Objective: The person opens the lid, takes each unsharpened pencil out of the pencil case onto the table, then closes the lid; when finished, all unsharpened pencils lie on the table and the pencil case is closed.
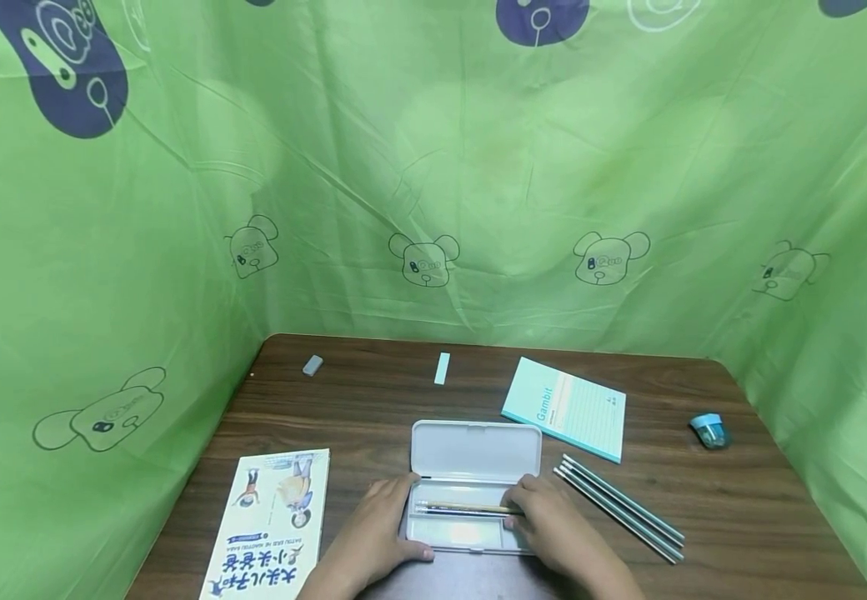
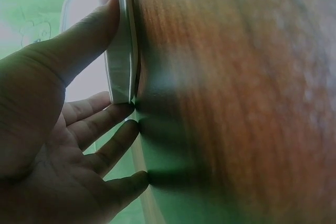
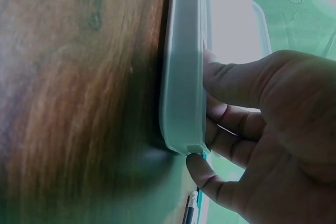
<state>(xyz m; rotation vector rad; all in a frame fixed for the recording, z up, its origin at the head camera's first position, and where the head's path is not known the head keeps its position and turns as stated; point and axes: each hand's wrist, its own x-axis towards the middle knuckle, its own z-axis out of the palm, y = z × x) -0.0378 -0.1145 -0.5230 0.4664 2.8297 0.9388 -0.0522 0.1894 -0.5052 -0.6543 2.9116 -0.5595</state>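
An open white pencil case [image 1: 476, 451] lies at the table's near side, its lid tilted back. Inside it are pencils [image 1: 463, 508] lying crosswise. My left hand [image 1: 373, 533] grips the case's left end; in the left wrist view, the thumb of that hand [image 2: 58, 98] lies against the front wall [image 2: 119, 61] and the fingers touch the end. My right hand [image 1: 564, 533] reaches over the right end, thumb and fingers about the pencils' right ends. In the right wrist view, the right hand [image 3: 283, 114] has its thumb over the case rim [image 3: 184, 77]; its fingertips are partly hidden.
A book [image 1: 272, 517] lies at left. Behind the case are an eraser [image 1: 313, 365], a pale strip [image 1: 442, 368] and a notebook [image 1: 568, 408]. Several green pencils [image 1: 621, 510] lie right of my right hand, with a blue sharpener [image 1: 710, 431] farther right. Green cloth [image 1: 478, 167] surrounds the table.
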